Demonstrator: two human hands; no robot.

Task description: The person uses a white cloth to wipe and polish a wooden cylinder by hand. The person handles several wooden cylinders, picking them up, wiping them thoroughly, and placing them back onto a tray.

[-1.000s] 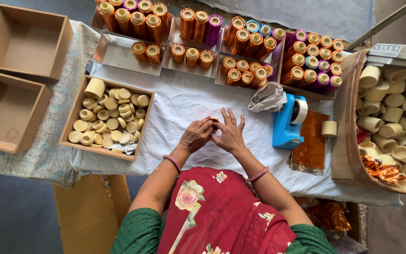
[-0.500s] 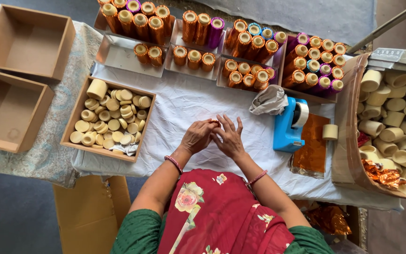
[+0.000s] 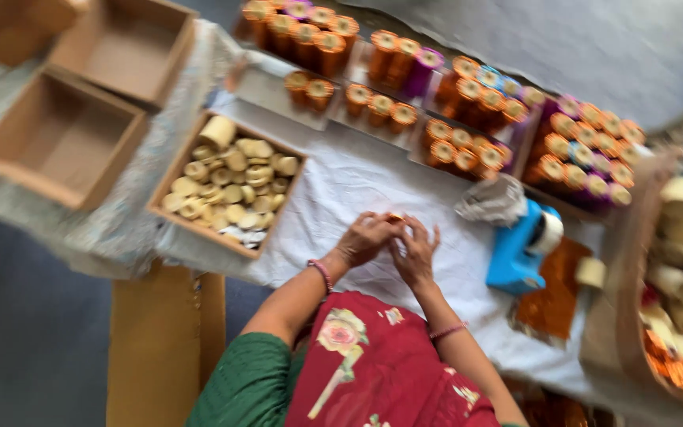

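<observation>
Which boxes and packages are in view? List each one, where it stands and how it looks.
Two empty brown cardboard boxes, far left.
Shallow brown box of cream discs, left of the hands.
Trays of foil-wrapped rolls, along the far edge.
Brown carton of cream tubes, right.

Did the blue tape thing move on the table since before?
No. The blue tape dispenser sits beside the grey cloth and the orange foil sheet just as earlier; the camera tilted, so the whole picture shifted.

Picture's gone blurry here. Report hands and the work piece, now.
Left hand and right hand together over the white cloth, fingers pinching a small orange piece. Piece too blurred to identify. Nothing blocking; blue tape dispenser off to the right.
</observation>
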